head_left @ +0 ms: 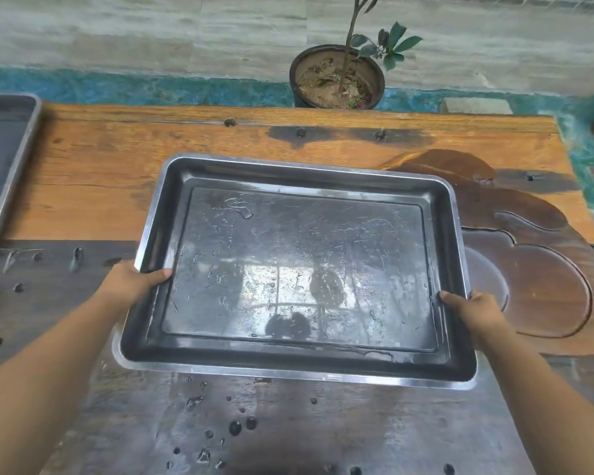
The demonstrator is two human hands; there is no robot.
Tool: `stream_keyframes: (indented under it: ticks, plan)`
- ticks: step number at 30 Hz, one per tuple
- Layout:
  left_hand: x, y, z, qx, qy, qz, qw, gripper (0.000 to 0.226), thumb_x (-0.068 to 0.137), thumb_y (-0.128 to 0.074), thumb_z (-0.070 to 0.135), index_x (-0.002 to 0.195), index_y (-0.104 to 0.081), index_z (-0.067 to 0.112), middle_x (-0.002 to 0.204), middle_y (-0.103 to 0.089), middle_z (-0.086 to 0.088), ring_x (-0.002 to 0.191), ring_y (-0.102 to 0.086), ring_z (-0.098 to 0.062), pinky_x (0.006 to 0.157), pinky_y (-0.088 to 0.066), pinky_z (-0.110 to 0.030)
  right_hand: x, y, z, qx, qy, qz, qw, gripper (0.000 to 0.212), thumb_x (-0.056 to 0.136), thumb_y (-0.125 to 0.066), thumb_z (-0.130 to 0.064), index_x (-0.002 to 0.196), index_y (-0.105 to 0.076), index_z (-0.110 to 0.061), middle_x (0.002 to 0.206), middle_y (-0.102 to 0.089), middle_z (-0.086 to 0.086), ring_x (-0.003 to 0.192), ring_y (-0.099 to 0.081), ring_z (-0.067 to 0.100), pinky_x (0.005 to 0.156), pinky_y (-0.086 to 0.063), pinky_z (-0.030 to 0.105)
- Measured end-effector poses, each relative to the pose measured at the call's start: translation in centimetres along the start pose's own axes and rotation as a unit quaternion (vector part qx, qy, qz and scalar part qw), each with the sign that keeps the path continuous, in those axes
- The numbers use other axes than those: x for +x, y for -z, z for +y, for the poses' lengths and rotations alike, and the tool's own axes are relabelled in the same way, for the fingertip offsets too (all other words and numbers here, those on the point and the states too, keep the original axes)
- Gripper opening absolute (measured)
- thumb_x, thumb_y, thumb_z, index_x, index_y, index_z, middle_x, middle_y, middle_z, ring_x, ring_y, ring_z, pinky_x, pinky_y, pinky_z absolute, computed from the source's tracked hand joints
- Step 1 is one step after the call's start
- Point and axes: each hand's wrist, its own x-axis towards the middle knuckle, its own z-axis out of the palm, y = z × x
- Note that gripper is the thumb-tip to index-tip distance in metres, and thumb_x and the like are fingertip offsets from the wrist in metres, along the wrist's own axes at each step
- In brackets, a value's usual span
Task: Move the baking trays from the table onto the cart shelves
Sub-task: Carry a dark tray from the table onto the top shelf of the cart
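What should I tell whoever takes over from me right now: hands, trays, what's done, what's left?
Left hand: grips the left rim of the wet metal baking tray, thumb inside.
Right hand: grips the right rim the same way.
The tray is over the wooden table; I cannot tell whether it has cleared the surface.
A second baking tray lies at the table's far left edge.
Done: no tray can be seen on the cart, which is out of view.
Left: carry this tray to a cart shelf, then fetch the second one.
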Motion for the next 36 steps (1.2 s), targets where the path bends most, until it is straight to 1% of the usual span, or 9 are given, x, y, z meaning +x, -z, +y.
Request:
stream_keyframes:
  ticks: [4, 7, 12, 19, 27, 29, 31, 33, 36]
  plan:
    - [-0.5, 0.6, -1.1, -0.036, 0.008, -0.012, 0.999, 0.026, 0.088, -0.073, 0.024, 0.101, -0.07, 0.002, 0.091, -0.072, -0.018, 0.078, -0.068, -0.031, 0.081, -0.055, -0.044, -1.5, 1.2, -0.9, -0.011, -0.005, -0.034, 0.999, 0.017, 0.084, -0.072, -0.012, 0.085, -0.059, -0.002, 0.068, -0.064, 0.013, 0.057, -0.06, 0.027, 0.049, -0.043, 0.028]
    - [-1.0, 1.6, -1.2, -0.069, 0.016, -0.045, 0.996, 0.019, 0.09, -0.07, 0.021, 0.102, -0.071, 0.006, 0.1, -0.072, -0.019, 0.088, -0.069, -0.034, 0.093, -0.052, -0.051, -2.6, 2.5, -1.1, -0.011, -0.007, -0.071, 0.997, 0.012, 0.084, -0.068, -0.004, 0.09, -0.061, 0.003, 0.059, -0.067, 0.014, 0.047, -0.063, 0.029, 0.038, -0.046, 0.025]
    - [-2.7, 2.8, -0.9, -0.096, -0.004, -0.038, 0.995, 0.022, 0.087, -0.073, 0.024, 0.101, -0.071, 0.008, 0.087, -0.071, -0.013, 0.077, -0.066, -0.028, 0.083, -0.052, -0.042, -4.4, 2.8, -0.5, 0.024, -0.035, -0.109, 0.993, 0.007, 0.086, -0.063, 0.002, 0.089, -0.058, 0.002, 0.053, -0.067, 0.016, 0.041, -0.065, 0.027, 0.036, -0.05, 0.033]
    - [-5.4, 5.9, -0.6, -0.108, 0.006, -0.033, 0.994, 0.02, 0.077, -0.082, 0.022, 0.09, -0.07, 0.012, 0.08, -0.072, -0.01, 0.072, -0.067, -0.027, 0.08, -0.052, -0.039, -7.0, 3.7, -2.7, 0.071, 0.027, -0.094, 0.993, 0.028, 0.081, -0.076, -0.023, 0.093, -0.062, -0.003, 0.067, -0.073, 0.012, 0.055, -0.07, 0.026, 0.047, -0.055, 0.029]
    - [-12.1, 11.5, -1.0, -0.155, -0.017, 0.046, 0.987, 0.039, 0.078, -0.081, 0.027, 0.102, -0.07, -0.002, 0.082, -0.071, -0.013, 0.071, -0.065, -0.027, 0.069, -0.051, -0.032, -11.1, 5.2, -7.8, 0.087, 0.119, -0.129, 0.981, 0.024, 0.089, -0.067, -0.031, 0.089, -0.066, -0.007, 0.061, -0.073, 0.006, 0.057, -0.069, 0.024, 0.049, -0.051, 0.026]
    - [-14.3, 12.6, -1.4, -0.177, -0.021, 0.083, 0.981, 0.044, 0.082, -0.077, 0.035, 0.108, -0.07, 0.0, 0.097, -0.072, -0.016, 0.087, -0.067, -0.032, 0.083, -0.053, -0.038, -11.6, 5.2, -9.1, 0.084, 0.14, -0.139, 0.977, 0.031, 0.089, -0.065, -0.041, 0.087, -0.064, -0.009, 0.06, -0.071, 0.001, 0.054, -0.068, 0.02, 0.047, -0.051, 0.025]
    - [-16.6, 13.5, -2.4, -0.194, -0.013, 0.127, 0.973, 0.054, 0.088, -0.067, 0.045, 0.119, -0.066, 0.0, 0.113, -0.067, -0.015, 0.103, -0.063, -0.033, 0.093, -0.045, -0.037, -11.4, 5.0, -10.1, 0.081, 0.152, -0.155, 0.973, 0.044, 0.086, -0.065, -0.05, 0.092, -0.067, -0.007, 0.073, -0.074, 0.009, 0.069, -0.07, 0.027, 0.068, -0.058, 0.039]
    - [-18.8, 14.3, -3.6, -0.204, 0.0, 0.155, 0.967, 0.063, 0.091, -0.06, 0.051, 0.129, -0.06, 0.001, 0.128, -0.06, -0.016, 0.118, -0.057, -0.033, 0.1, -0.04, -0.038, -11.5, 4.6, -11.2, 0.078, 0.163, -0.176, 0.968, 0.055, 0.084, -0.065, -0.056, 0.106, -0.068, -0.005, 0.097, -0.074, 0.016, 0.094, -0.069, 0.036, 0.092, -0.051, 0.057]
    - [-22.3, 15.4, -5.9, -0.211, 0.031, 0.186, 0.959, 0.071, 0.093, -0.053, 0.055, 0.14, -0.048, 0.002, 0.145, -0.048, -0.018, 0.132, -0.046, -0.036, 0.106, -0.034, -0.04, -12.0, 3.2, -12.5, 0.06, 0.176, -0.222, 0.957, 0.07, 0.08, -0.066, -0.062, 0.126, -0.061, -0.009, 0.124, -0.062, 0.017, 0.117, -0.057, 0.038, 0.106, -0.038, 0.059]
